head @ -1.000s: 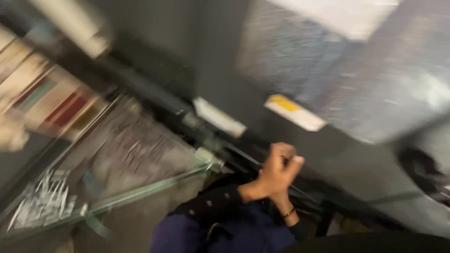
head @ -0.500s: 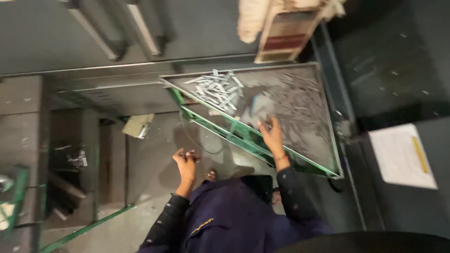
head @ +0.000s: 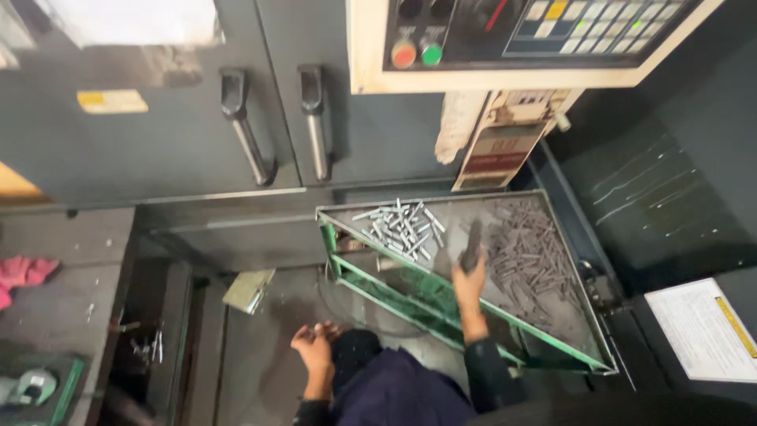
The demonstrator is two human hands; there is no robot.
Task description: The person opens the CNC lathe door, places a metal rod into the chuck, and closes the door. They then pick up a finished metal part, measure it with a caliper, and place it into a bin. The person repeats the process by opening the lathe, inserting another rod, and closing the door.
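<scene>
A green-framed metal tray [head: 410,272] stands in front of a grey machine. It holds a heap of shiny metal pins [head: 398,227] at the back left and a bigger heap of dark pins [head: 530,254] at the right. My right hand [head: 470,282] reaches over the tray between the two heaps and grips a dark metal rod [head: 473,237] that points up and away. My left hand [head: 314,349] hovers low over the grey floor left of the tray, fingers curled; I cannot make out whether anything is in it.
Two machine doors with long handles [head: 246,130] rise behind the tray. Above right is a control panel [head: 512,35] with red and green buttons. A pink cloth [head: 22,272] lies far left, a printed sheet [head: 702,327] far right, and a small flat plate [head: 248,290] on the floor.
The view has swung and steadied on the tray. My right hand has moved further onto the tray and now grips the dark rod. My left hand has stayed low by the floor.
</scene>
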